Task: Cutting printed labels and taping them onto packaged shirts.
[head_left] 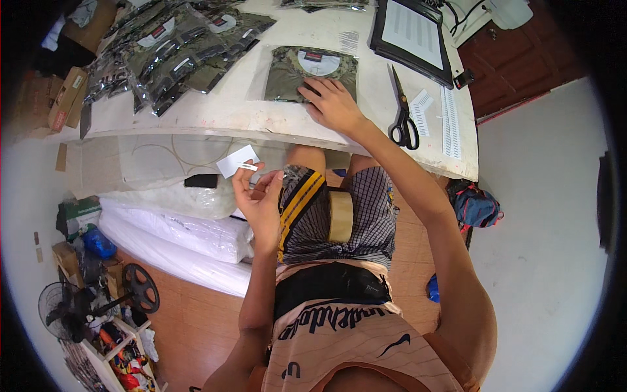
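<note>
A folded camouflage shirt in a clear plastic bag [285,80] lies near the table's front edge. My right hand [334,108] rests on it with the fingers stretched out flat over its lower middle. Below the table edge, my left hand [260,202] is raised with its fingers curled. A small white label [248,167] with dark print sits at its fingertips. Just behind them shows a white piece of paper [236,159]; whether the fingers also touch it I cannot tell. A roll of tan tape [340,217] lies between my thighs.
Several bagged camouflage shirts [186,65] are piled on the table's left. To the right lie black scissors [402,114], label strips [450,124] and a black clipboard-like folder [413,39] with a printed sheet. White plastic-wrapped rolls [173,228] and a fan [62,310] stand lower left.
</note>
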Demonstrator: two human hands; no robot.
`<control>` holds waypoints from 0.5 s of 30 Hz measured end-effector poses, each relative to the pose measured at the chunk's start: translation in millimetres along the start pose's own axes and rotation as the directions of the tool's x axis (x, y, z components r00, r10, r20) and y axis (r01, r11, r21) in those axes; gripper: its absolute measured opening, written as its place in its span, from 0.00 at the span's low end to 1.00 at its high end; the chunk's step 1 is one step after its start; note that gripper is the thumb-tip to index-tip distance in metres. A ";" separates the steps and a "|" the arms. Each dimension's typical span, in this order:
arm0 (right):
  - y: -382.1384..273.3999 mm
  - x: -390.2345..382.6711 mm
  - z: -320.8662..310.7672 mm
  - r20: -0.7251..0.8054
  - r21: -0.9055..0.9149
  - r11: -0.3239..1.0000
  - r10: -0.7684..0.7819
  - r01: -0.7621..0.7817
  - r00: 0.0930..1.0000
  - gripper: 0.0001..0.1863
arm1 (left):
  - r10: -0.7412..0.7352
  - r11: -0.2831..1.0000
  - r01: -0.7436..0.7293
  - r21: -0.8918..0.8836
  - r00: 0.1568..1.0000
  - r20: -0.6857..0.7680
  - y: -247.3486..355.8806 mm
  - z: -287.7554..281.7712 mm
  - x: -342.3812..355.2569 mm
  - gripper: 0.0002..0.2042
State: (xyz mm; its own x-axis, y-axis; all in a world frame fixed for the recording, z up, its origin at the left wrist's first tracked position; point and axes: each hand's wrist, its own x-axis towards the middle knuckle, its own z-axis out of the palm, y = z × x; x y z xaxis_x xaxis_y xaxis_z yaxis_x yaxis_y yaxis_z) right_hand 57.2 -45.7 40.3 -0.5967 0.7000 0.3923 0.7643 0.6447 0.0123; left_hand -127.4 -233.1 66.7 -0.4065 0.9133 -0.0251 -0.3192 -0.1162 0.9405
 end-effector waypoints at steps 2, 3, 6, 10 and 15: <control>0.6 -5.5 3.9 -0.084 0.027 0.999 -0.022 0.025 0.996 0.22 | -0.012 1.000 0.012 -0.006 1.000 0.001 -0.5 -1.0 0.3 0.25; 3.2 -4.6 5.5 -0.084 0.028 0.999 -0.024 0.026 0.996 0.22 | -0.010 1.000 0.010 -0.006 1.000 -0.001 -1.0 -0.7 0.7 0.25; 4.4 6.4 -0.1 -0.119 -0.126 0.988 -0.109 0.094 0.987 0.21 | -0.015 1.000 0.015 0.002 1.000 -0.003 -1.0 -1.9 4.7 0.25; 12.3 32.8 -33.9 -0.082 0.307 0.923 0.267 -0.230 0.960 0.14 | 0.022 1.000 -0.022 -0.004 0.999 -0.045 2.1 -5.9 11.6 0.25; 52.4 62.4 -81.1 -0.026 0.919 0.341 0.554 -0.198 0.832 0.10 | 0.005 1.000 -0.006 -0.011 0.997 -0.083 2.5 -7.4 16.2 0.25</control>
State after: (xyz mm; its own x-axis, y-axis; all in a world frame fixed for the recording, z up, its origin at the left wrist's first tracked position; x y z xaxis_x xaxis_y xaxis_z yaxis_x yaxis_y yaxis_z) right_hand 79.8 6.8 140.0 -0.0672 0.9316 0.3571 0.1541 0.3633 -0.9188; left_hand -141.1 -221.5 66.2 -0.4775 0.8773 -0.0488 -0.3263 -0.1255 0.9369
